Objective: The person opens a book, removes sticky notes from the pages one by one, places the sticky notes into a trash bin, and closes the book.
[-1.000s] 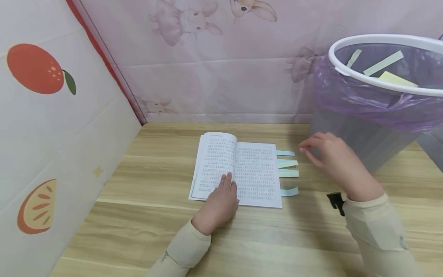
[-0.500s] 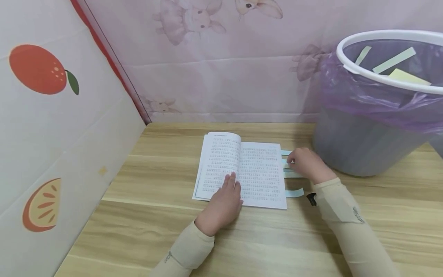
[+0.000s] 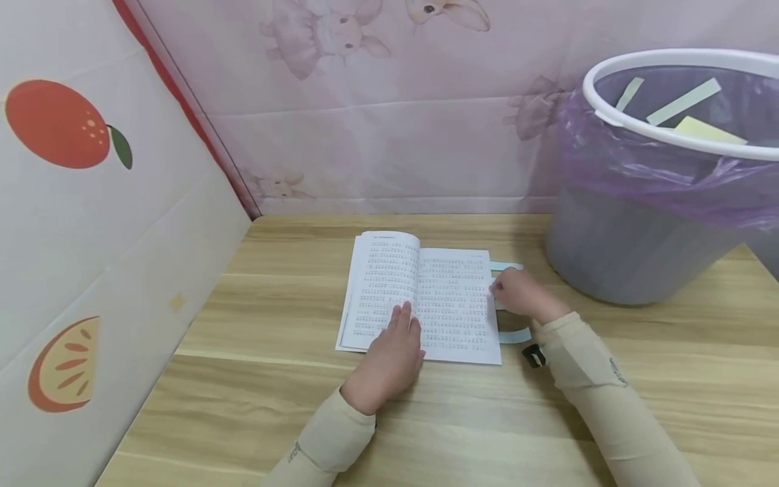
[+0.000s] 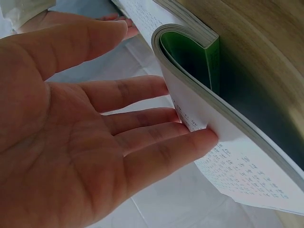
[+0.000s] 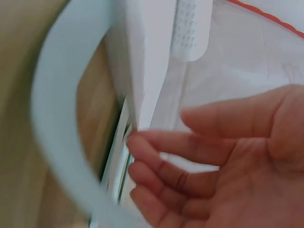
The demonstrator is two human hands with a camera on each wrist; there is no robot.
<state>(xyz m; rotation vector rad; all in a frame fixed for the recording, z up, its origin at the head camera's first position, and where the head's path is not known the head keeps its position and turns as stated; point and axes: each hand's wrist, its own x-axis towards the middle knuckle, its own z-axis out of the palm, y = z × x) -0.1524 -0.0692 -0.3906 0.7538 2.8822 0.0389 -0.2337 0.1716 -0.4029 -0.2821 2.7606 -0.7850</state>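
Note:
An open book [image 3: 453,291] of printed pages lies on the wooden table. My left hand [image 3: 389,358] rests on it near the spine, its fingers extended against the left page in the left wrist view. My right hand [image 3: 523,294] is at the right page edge. Its fingertips touch the edge in the right wrist view, loosely bent, with the thumb apart from them. Paper strips stick out from that side: a pale blue upper strip [image 3: 508,266] and a curved lower strip [image 3: 516,336]. The strips between them are mostly hidden behind my right hand.
A grey bin [image 3: 633,250] with a purple liner [image 3: 657,182] and white rim stands at the back right. Several paper strips and a yellow piece [image 3: 709,130] show inside it. Printed wall coverings border the table [image 3: 243,406] at the back and left.
My right hand has come down and left from beside the bin, over the strips, to the book's right edge. My left hand stays on the book.

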